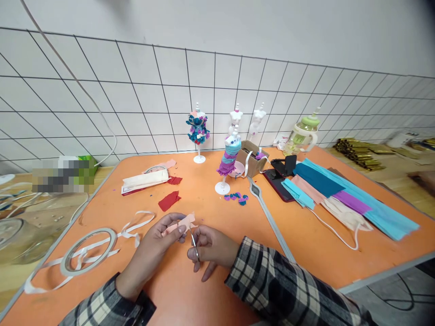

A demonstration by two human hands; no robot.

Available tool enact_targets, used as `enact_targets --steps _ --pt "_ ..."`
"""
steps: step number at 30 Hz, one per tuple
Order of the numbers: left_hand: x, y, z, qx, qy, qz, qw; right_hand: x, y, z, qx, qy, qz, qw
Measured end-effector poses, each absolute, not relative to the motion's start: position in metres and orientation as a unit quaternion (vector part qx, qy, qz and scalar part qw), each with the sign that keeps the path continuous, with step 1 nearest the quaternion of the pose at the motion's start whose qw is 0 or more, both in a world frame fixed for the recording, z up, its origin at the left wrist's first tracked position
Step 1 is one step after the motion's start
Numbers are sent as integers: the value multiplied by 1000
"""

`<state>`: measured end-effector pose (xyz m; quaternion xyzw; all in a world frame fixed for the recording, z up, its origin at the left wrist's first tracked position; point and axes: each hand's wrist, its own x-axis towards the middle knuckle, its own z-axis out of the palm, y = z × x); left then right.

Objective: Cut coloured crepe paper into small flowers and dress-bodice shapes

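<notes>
My left hand pinches a small pink paper piece just above the orange table. My right hand grips small scissors, whose blades point up at the lower edge of the pink piece. Both hands are close together near the table's front middle. Both sleeves are plaid.
Red paper scraps lie beyond the hands. A tape roll with loose white strips lies at the left. Small mannequin stands with paper dresses stand at the back. Coloured paper sheets, a phone, a ruler and a bottle are at the right.
</notes>
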<state>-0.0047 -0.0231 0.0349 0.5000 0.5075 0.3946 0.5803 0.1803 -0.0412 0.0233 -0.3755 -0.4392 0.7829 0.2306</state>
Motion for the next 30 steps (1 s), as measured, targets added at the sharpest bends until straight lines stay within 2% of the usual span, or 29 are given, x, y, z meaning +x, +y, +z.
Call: enact_targets --steps 16,20,30 --pt "-6 -22 32 508 494 407 576 178 -41 14 -385 -422 781 252" --pt "-8 -22 29 520 515 397 554 178 -40 14 -377 -424 787 244" --pt "-8 -22 22 516 498 391 576 175 -38 9 -363 -428 796 226"
